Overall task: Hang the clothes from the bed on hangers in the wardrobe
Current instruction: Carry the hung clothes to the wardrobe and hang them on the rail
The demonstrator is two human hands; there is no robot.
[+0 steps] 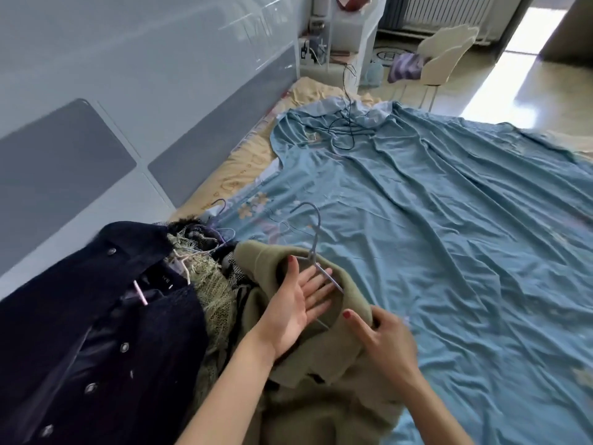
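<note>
An olive green coat [327, 380] lies on the bed in front of me with a pale purple hanger [316, 239] lying at its collar, hook pointing away. My left hand [298, 300] rests palm up with fingers spread inside the collar, under the hanger's arm. My right hand [382, 335] pinches the collar's right edge. To the left lies a dark navy buttoned coat [96, 332] with a pink hanger [141, 292] in its neck. Between the two coats sits a frayed green-grey garment [205, 274] with more hangers [221, 226].
A blue wrinkled sheet [449, 236] covers the bed, with a black cable [345, 130] near its far end. A padded grey headboard wall [96, 123] runs along the left. A cream chair [442, 56] and shelves [337, 43] stand beyond the bed.
</note>
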